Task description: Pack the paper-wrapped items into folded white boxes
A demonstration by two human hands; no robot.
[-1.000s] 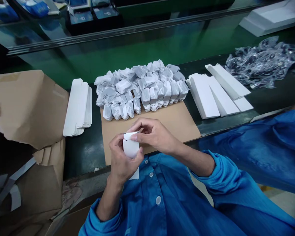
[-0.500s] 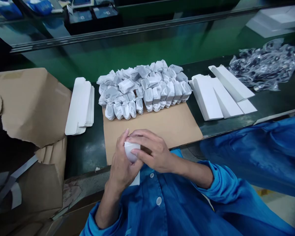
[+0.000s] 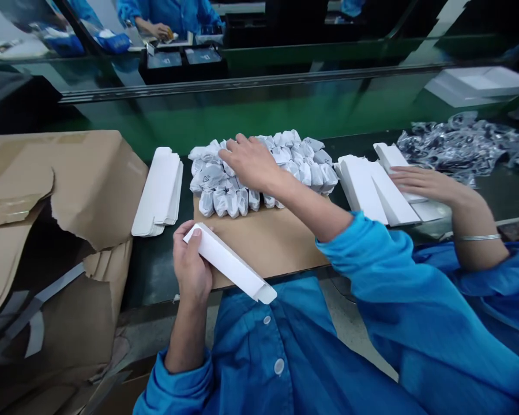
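Note:
In my left hand (image 3: 193, 262) is a long, narrow white carton (image 3: 231, 262), slanting down to the right, with the thumb on top. A flap sticks out at its lower right end, in front of my blue jacket. My right hand (image 3: 253, 164) reaches over a pile of small wrapped packets (image 3: 222, 199), each in whitish, translucent wrapping. Its fingers are spread and bent down at the top of the pile, and no packet is visibly lifted. The pile sits on a brown cardboard sheet (image 3: 268, 248).
Flat white cartons (image 3: 155, 190) lie left of the pile, beside a torn cardboard box (image 3: 99, 184). At right, a co-worker's hand (image 3: 428, 184) rests on formed white cartons (image 3: 363, 184). Behind lie bagged cables (image 3: 454, 144). Another person (image 3: 168, 20) works across the line.
My right hand has left the carton and moved up to the packets. My left hand has moved left, and its carton now lies slanted. A co-worker's hand has come in at right.

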